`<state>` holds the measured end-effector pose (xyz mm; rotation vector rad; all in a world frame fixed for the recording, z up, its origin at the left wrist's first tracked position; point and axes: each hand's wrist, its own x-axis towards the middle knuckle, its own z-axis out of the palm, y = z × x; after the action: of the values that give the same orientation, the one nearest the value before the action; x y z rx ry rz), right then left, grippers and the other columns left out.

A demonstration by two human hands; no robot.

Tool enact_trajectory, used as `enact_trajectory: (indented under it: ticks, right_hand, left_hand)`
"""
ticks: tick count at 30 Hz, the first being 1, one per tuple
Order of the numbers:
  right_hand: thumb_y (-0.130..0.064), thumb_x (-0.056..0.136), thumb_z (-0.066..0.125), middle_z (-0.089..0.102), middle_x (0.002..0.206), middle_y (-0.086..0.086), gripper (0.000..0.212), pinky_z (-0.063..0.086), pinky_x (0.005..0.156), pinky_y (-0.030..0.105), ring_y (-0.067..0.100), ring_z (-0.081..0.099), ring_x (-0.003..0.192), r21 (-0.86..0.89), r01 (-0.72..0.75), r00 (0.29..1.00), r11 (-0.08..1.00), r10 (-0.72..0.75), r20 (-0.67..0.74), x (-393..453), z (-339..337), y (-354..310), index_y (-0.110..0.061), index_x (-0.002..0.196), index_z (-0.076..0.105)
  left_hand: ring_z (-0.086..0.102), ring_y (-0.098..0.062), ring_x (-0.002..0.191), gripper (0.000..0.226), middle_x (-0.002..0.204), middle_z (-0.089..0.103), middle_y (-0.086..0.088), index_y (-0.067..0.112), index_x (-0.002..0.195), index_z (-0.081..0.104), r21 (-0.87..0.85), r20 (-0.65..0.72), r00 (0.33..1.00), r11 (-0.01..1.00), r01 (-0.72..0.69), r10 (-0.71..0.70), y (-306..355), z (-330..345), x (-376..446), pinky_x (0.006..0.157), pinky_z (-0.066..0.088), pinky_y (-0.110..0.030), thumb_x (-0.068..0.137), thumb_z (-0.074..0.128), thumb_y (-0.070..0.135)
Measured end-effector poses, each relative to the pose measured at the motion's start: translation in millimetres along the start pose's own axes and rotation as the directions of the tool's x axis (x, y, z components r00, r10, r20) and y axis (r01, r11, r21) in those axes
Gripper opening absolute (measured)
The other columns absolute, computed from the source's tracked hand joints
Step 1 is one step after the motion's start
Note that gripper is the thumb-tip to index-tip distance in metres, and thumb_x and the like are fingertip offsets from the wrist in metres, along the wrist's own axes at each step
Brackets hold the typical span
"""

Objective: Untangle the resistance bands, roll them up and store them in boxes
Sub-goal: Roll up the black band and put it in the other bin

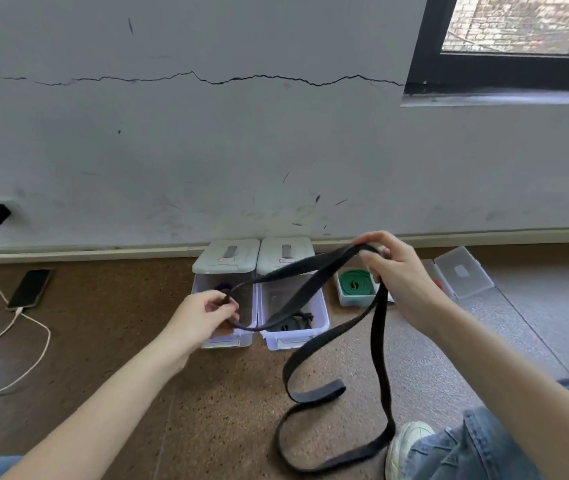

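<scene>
Between my hands stretches the black resistance band (314,271); my left hand (207,315) pinches one end, my right hand (395,271) grips a fold held higher, and the rest hangs down to coil on the floor (224,393) beside my shoe (404,448). Behind it, two open clear boxes (291,336) stand against the wall's foot; their contents are dark and hard to make out. A small box (354,299) holds a green band (356,282), partly hidden by my right hand.
</scene>
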<state>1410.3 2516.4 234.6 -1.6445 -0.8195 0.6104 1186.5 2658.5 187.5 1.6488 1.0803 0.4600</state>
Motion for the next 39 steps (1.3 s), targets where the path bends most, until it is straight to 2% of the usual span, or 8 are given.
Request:
enact_trajectory:
  ticks: [6, 11, 14, 17, 21, 26, 33, 39]
  right_hand:
    - [-0.006, 0.092, 0.052, 0.056, 0.092, -0.004, 0.019, 0.043, 0.063, 0.024, 0.017, 0.053, 0.077, -0.372, -0.015, 0.998, 0.928, 0.037, 0.052, -4.5, 11.1, 14.9, -0.023, 0.096, 0.06]
    - [-0.005, 0.094, 0.049, 0.062, 0.101, 0.005, 0.017, 0.045, 0.079, 0.029, 0.02, 0.055, 0.095, -0.269, -0.044, 0.99, 0.962, 0.006, -0.142, 4.3, 3.9, 9.2, -0.015, 0.097, 0.063]
    - [-0.005, 0.093, 0.051, 0.063, 0.101, 0.0, 0.017, 0.046, 0.079, 0.026, 0.014, 0.056, 0.095, -0.263, 0.061, 0.996, 0.963, -0.076, -0.049, 0.4, 4.9, 4.7, -0.016, 0.097, 0.063]
    - [-0.004, 0.09, 0.055, 0.061, 0.093, -0.014, 0.02, 0.04, 0.073, 0.011, -0.006, 0.054, 0.085, -0.367, 0.309, 0.942, 0.877, -0.23, 0.244, -12.2, 17.1, -4.2, -0.019, 0.099, 0.064]
    - [-0.003, 0.084, 0.062, 0.062, 0.088, -0.019, 0.024, 0.043, 0.075, 0.009, -0.005, 0.058, 0.082, -0.29, 0.469, 0.839, 0.834, -0.318, 0.442, -25.9, 34.7, -10.7, -0.024, 0.096, 0.063]
    - [-0.002, 0.081, 0.067, 0.067, 0.081, -0.006, 0.029, 0.054, 0.075, 0.035, 0.016, 0.064, 0.075, -0.132, 0.393, 0.87, 0.91, -0.321, 0.374, -25.6, 29.7, -21.7, -0.027, 0.089, 0.055]
    - [-0.004, 0.082, 0.066, 0.07, 0.084, -0.001, 0.021, 0.054, 0.086, 0.042, 0.02, 0.066, 0.084, -0.091, 0.258, 0.962, 0.962, -0.246, 0.12, -15.8, 10.1, -22.3, -0.023, 0.084, 0.058]
    - [-0.004, 0.085, 0.061, 0.067, 0.103, 0.004, 0.024, 0.051, 0.082, 0.035, 0.021, 0.058, 0.088, -0.519, 0.229, 0.966, 0.824, -0.125, 0.228, -5.7, 6.4, -9.7, -0.024, 0.09, 0.05]
  left_hand:
    - [0.071, -0.015, 0.085, 0.025, 0.092, 0.074, -0.009, 0.005, 0.096, 0.073, -0.71, 0.288, 0.949, 0.693, 0.123, 0.127, 31.1, -17.5, -6.7, 0.069, 0.057, -0.024, 0.084, 0.053, 0.014]
    - [0.07, -0.018, 0.083, 0.044, 0.062, 0.067, -0.004, 0.006, 0.093, 0.074, -0.468, 0.558, 0.823, 0.859, 0.205, 0.108, 29.7, -21.0, -13.5, 0.076, 0.056, -0.025, 0.091, 0.042, 0.038]
    - [0.066, -0.018, 0.102, 0.046, 0.099, 0.071, -0.013, 0.008, 0.118, 0.059, -0.082, 0.473, 0.867, 0.972, 0.22, -0.157, 21.0, -11.6, -9.9, 0.098, 0.047, -0.034, 0.096, 0.038, 0.043]
    - [0.047, -0.013, 0.125, 0.06, 0.141, 0.046, 0.0, 0.02, 0.142, 0.034, 0.195, 0.301, 0.945, 0.979, 0.067, -0.124, 20.1, -2.5, -9.1, 0.104, 0.036, -0.027, 0.091, 0.047, 0.048]
    - [0.043, 0.01, 0.12, 0.06, 0.13, 0.048, 0.029, 0.045, 0.128, 0.041, 0.016, 0.465, 0.868, 0.979, -0.204, 0.174, 39.0, 13.9, -17.0, 0.097, 0.032, -0.013, 0.075, 0.07, 0.047]
    - [0.062, -0.005, 0.083, 0.013, 0.09, 0.067, -0.002, 0.008, 0.099, 0.061, -0.044, 0.315, 0.866, 0.917, -0.396, 0.389, 38.0, 41.2, -19.5, 0.075, 0.046, -0.012, 0.087, 0.064, 0.014]
    - [0.064, -0.011, 0.077, 0.01, 0.075, 0.067, 0.003, 0.022, 0.093, 0.05, 0.295, 0.411, 0.84, 0.82, -0.491, 0.355, 21.3, 20.2, -16.8, 0.076, 0.05, -0.03, 0.098, 0.043, 0.018]
    - [0.063, -0.009, 0.061, 0.013, 0.064, 0.066, 0.009, 0.026, 0.101, 0.061, 0.06, 0.355, 0.874, 0.925, -0.376, 0.332, 43.0, -24.0, -15.3, 0.064, 0.05, -0.017, 0.089, 0.059, 0.021]
